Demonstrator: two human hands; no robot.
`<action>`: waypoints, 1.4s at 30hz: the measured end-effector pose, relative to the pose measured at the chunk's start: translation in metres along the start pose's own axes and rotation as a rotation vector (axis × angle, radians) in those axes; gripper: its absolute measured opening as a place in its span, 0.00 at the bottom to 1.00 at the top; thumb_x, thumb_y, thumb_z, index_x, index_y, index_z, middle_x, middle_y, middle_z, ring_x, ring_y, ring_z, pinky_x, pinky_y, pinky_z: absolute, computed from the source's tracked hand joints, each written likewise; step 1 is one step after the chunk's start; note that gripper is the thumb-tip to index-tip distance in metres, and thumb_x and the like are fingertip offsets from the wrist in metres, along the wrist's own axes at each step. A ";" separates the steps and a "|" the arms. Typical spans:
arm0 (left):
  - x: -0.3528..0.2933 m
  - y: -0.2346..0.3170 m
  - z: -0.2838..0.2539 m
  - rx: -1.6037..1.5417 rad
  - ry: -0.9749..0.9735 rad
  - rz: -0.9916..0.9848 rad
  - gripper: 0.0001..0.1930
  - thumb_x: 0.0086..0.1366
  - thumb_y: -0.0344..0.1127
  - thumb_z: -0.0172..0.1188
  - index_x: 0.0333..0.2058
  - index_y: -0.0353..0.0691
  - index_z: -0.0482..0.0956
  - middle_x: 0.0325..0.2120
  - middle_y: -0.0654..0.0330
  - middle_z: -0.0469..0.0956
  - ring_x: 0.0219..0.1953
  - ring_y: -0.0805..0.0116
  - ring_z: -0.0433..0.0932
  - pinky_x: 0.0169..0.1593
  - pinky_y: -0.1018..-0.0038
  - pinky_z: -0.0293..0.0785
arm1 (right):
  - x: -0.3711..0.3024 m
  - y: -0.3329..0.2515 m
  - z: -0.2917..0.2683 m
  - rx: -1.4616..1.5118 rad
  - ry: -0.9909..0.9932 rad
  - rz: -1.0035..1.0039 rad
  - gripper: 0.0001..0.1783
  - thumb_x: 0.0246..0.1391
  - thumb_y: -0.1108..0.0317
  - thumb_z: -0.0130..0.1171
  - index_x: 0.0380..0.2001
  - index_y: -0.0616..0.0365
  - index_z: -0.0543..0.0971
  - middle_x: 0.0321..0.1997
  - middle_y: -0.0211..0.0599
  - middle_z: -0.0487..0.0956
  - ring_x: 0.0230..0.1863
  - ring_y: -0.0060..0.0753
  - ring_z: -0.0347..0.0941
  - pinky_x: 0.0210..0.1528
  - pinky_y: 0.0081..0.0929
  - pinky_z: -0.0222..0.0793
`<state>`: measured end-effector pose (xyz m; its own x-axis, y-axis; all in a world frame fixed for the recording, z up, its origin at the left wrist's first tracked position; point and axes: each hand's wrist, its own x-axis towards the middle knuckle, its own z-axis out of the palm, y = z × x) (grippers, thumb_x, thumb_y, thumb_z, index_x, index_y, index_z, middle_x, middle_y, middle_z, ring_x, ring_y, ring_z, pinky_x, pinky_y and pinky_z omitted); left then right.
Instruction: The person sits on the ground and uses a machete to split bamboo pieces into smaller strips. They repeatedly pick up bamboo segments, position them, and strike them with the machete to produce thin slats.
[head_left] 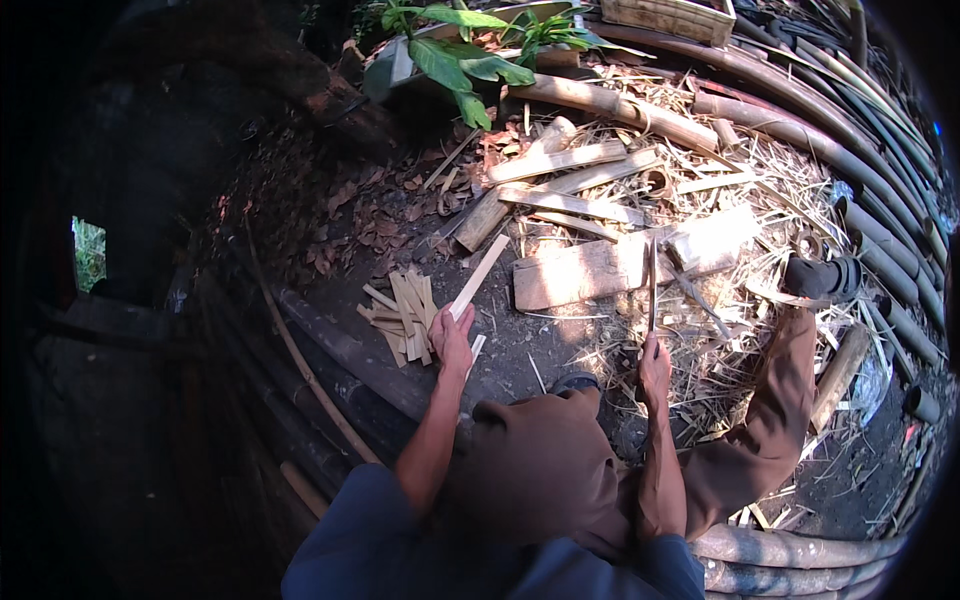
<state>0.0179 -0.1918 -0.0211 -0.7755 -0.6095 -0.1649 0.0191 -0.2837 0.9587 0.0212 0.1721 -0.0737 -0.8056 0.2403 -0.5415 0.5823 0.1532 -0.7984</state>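
My left hand [452, 338] is closed round the lower end of a flat, pale bamboo strip [480, 276], which points up and slightly right. Just left of that hand lies a loose pile of similar short bamboo strips [405, 312] on the ground. In my right hand [655, 370] is the handle of a long, narrow knife [652, 290], its blade pointing away from me. The blade's far part crosses over a thick wooden board [580, 273] lying on the ground. Another thin strip [476, 352] shows beside my left wrist.
Split bamboo pieces [570, 203] lie beyond the board. Shavings [700, 370] cover the ground on the right, near my shoe [822, 278]. Long bamboo poles [780, 125] curve along the far right. A leafy plant [450, 60] stands at the back, a crate [675, 18] beside it.
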 end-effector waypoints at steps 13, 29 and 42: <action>0.026 -0.062 -0.018 0.893 -0.044 0.146 0.17 0.66 0.34 0.52 0.51 0.34 0.71 0.46 0.47 0.74 0.48 0.53 0.74 0.54 0.63 0.70 | 0.007 0.030 0.008 0.058 -0.014 -0.087 0.30 0.66 0.42 0.41 0.27 0.61 0.73 0.17 0.25 0.65 0.21 0.21 0.61 0.24 0.26 0.58; 0.118 -0.120 0.221 1.152 -0.423 0.071 0.20 0.62 0.50 0.58 0.41 0.38 0.75 0.31 0.45 0.79 0.37 0.51 0.79 0.41 0.60 0.74 | -0.007 0.035 0.026 0.182 0.000 -0.095 0.24 0.67 0.46 0.44 0.31 0.58 0.71 0.17 0.26 0.64 0.19 0.20 0.59 0.22 0.25 0.57; 0.005 -0.069 0.217 0.002 -0.628 -0.190 0.28 0.67 0.27 0.53 0.63 0.40 0.54 0.54 0.48 0.72 0.53 0.60 0.74 0.50 0.67 0.74 | -0.002 0.038 0.027 0.308 -0.045 -0.001 0.23 0.64 0.44 0.48 0.34 0.56 0.72 0.14 0.24 0.64 0.11 0.19 0.59 0.14 0.23 0.56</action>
<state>-0.1242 -0.0143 -0.0375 -0.9862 -0.0002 -0.1653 -0.1553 -0.3421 0.9268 0.0425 0.1520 -0.1102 -0.8140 0.1968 -0.5466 0.5270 -0.1459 -0.8373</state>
